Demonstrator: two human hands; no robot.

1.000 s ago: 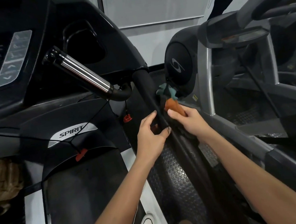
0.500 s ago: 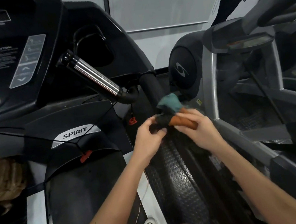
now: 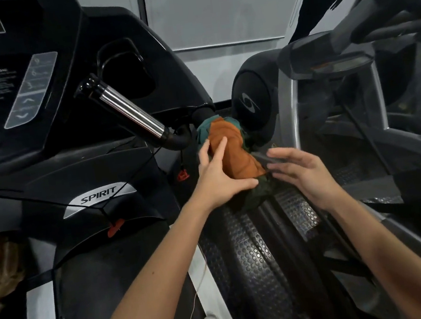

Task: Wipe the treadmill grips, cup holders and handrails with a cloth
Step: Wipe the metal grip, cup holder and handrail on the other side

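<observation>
An orange and teal cloth [image 3: 235, 150] is draped over the top end of the treadmill's black right handrail [image 3: 273, 220]. My left hand [image 3: 217, 179] holds the cloth against the rail, fingers laid over the orange part and thumb under its lower edge. Just right of the cloth, my right hand [image 3: 304, 171] hovers with its fingers spread and nothing in it. Up and to the left of the cloth, the chrome pulse grip [image 3: 131, 113] slants away, with the cup holder [image 3: 125, 71] behind it in the console.
The console panel [image 3: 7, 92] with a red stop button fills the upper left. A red safety clip [image 3: 115, 226] hangs on a cord above the belt [image 3: 101, 294]. Another exercise machine [image 3: 252, 100] stands close on the right, beyond a studded rubber floor strip [image 3: 246, 256].
The cloth has moved up the handrail and spread over its top end. My left hand now covers the cloth, and my right hand has let go and opened beside it.
</observation>
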